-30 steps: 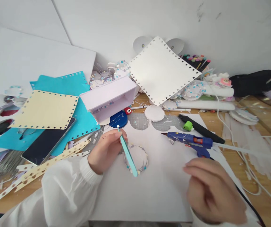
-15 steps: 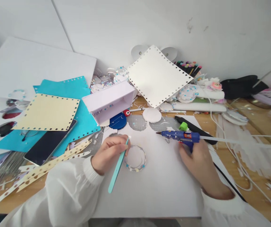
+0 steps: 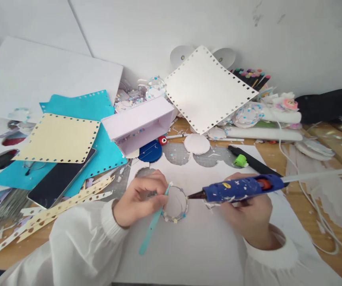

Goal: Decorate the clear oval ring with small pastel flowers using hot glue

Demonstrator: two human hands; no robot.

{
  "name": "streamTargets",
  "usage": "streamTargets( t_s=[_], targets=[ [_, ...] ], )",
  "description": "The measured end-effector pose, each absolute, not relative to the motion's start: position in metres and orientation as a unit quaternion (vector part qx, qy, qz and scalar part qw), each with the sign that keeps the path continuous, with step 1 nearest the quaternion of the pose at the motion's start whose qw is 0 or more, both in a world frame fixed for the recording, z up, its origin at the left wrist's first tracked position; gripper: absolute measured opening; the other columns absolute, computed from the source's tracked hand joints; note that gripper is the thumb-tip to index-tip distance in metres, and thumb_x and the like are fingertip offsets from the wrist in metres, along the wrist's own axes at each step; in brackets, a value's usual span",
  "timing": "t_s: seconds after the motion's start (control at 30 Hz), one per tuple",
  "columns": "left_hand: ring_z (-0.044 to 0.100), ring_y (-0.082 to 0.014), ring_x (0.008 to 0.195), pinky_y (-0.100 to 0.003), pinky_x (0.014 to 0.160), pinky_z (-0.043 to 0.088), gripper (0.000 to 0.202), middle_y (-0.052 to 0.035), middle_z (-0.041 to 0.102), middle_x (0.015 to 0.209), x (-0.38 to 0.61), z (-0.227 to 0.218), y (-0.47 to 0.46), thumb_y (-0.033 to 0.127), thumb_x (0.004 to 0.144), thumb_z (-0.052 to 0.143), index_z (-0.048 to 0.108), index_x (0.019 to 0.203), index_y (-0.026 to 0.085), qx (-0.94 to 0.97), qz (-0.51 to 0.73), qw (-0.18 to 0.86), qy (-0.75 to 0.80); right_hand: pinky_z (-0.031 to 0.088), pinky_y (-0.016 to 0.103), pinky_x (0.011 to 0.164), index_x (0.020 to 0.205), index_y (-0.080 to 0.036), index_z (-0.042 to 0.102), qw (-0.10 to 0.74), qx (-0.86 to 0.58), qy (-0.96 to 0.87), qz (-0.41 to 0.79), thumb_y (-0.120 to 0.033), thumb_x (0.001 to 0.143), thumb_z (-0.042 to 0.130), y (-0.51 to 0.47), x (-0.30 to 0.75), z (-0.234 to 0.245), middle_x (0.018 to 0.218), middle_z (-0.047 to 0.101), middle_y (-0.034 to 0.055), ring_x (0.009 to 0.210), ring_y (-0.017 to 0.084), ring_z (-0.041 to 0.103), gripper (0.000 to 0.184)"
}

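Observation:
My left hand is closed on a slim pair of teal tweezers, their narrow tip pointing up and away. A tiny white piece shows at that tip. Beside the fingertips is a small ring dotted with white and blue bits, over a white sheet; whether my fingers touch its left rim I cannot tell. My right hand grips a blue hot glue gun with a glue stick out of its back. The dark nozzle reaches the ring's right rim, touching or very close.
A lilac box, a white punched sheet and a white disc lie beyond my hands. To the left are a phone and cream punched paper. A black tool and a white cord lie right.
My right hand has raised the glue gun toward me and left, bringing its nozzle to the ring's right rim. The tweezers have dipped slightly in my left hand.

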State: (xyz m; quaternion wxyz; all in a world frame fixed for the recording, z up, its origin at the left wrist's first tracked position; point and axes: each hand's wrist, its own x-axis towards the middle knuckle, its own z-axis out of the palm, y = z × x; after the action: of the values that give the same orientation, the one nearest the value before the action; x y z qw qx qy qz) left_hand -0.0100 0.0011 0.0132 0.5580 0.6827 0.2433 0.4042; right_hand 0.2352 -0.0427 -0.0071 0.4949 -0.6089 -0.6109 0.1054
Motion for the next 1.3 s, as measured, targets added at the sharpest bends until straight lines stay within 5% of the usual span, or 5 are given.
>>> streamTargets(
  t_s=[0.2, 1.3],
  targets=[
    [0.045, -0.0176, 0.066, -0.036, 0.068, 0.037, 0.022, -0.0030, 0.052, 0.060, -0.007, 0.019, -0.001, 0.018, 0.082, 0.056, 0.053, 0.060, 0.019, 0.740, 0.386, 0.496, 0.239, 0.047, 0.031, 0.050, 0.080, -0.024, 0.055, 0.428, -0.629, -0.647, 0.051, -0.026, 0.070, 0.066, -0.045, 0.233, -0.005, 0.065, 0.059, -0.0003, 0.055, 0.018, 0.056, 0.015],
    [0.045, -0.0157, 0.068, -0.035, 0.069, 0.038, 0.019, -0.0009, 0.051, 0.062, -0.008, 0.017, -0.003, 0.010, 0.078, 0.057, 0.051, 0.062, 0.018, 0.740, 0.377, 0.506, 0.232, 0.045, 0.031, 0.044, 0.078, -0.022, 0.053, 0.372, -0.641, -0.671, 0.019, -0.029, 0.072, 0.058, -0.042, 0.230, -0.003, 0.067, 0.061, 0.0030, 0.048, 0.018, 0.056, 0.010]
  ],
)
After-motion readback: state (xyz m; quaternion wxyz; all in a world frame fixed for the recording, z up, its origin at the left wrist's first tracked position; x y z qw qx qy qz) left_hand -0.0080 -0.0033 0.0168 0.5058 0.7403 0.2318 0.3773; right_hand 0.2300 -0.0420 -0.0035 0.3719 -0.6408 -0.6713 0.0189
